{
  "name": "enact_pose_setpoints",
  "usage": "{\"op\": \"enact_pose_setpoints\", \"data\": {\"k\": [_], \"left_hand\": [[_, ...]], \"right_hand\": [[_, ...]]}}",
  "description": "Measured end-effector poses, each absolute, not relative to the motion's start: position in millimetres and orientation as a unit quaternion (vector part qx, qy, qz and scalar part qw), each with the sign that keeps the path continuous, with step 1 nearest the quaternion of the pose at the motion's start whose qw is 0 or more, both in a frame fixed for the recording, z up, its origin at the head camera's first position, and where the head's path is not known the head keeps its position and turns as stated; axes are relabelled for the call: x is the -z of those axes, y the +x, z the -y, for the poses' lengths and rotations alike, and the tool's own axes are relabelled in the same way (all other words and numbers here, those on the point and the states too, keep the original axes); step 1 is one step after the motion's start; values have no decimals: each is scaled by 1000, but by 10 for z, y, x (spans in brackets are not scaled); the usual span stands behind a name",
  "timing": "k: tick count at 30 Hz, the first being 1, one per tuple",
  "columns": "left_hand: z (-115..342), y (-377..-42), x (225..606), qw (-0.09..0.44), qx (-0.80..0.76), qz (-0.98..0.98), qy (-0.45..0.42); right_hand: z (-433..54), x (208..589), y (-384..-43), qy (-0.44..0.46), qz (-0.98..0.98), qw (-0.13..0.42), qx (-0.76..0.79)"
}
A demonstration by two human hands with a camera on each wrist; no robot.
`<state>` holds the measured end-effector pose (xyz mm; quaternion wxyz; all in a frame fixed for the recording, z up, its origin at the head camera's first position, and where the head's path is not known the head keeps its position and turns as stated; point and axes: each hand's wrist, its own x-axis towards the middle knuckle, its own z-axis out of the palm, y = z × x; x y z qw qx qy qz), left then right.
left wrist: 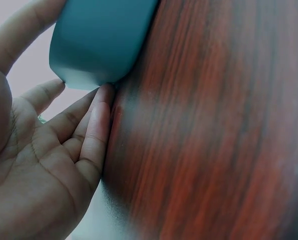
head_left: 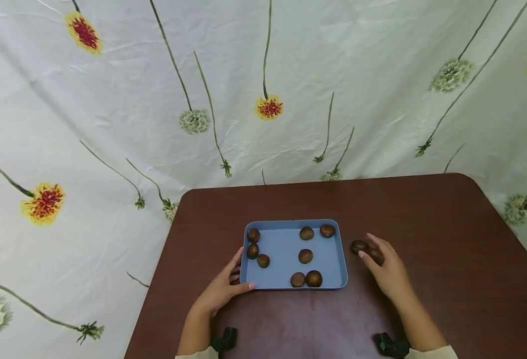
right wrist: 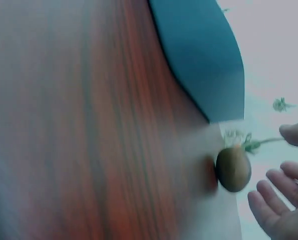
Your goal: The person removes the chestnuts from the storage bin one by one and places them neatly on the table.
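Observation:
A blue rectangular tray [head_left: 283, 244] lies on the table with several brown chestnuts in it: three along its left side, the others toward the right. My left hand [head_left: 222, 289] holds the tray's near left corner, thumb at the front rim and fingers along the left wall. In the left wrist view its fingertips reach the bottom of the tray wall [left wrist: 101, 45]. Right of the tray, my right hand [head_left: 389, 271] hovers with fingers spread around a dark chestnut [head_left: 359, 247] on the table. A gap separates the fingers from the chestnut [right wrist: 234, 169] in the right wrist view. Another dark brown round shape shows beneath the hand.
The dark reddish-brown wooden table [head_left: 447, 224] extends on both sides of the tray. Behind it hangs a white cloth [head_left: 380, 75] printed with flowers. Black devices [head_left: 224, 340] are worn at both wrists, by the pale sleeves.

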<state>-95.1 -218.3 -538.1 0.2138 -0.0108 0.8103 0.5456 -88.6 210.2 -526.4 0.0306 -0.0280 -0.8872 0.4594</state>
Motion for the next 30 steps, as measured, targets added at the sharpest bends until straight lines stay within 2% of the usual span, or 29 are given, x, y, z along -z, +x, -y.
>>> {"op": "enact_pose_setpoints", "data": {"k": [6, 16, 19, 26, 30], "left_hand": [[2184, -941, 5375, 219, -551, -806, -12], [2202, -963, 5408, 224, -554, -802, 7], [2205, -962, 5412, 225, -556, -800, 16], [2203, -960, 5398, 228, -567, -791, 16], [2207, -960, 5398, 230, -568, -790, 20]], "right_hand": [[-1941, 5261, -773, 19, 887, 75, -456], [-1680, 5205, -695, 109, 860, 86, -491], [-1596, 5202, -691, 139, 854, 75, -495], [-1490, 5208, -715, 189, 865, -5, -465], [-1451, 5226, -738, 205, 879, -32, -429]]}}
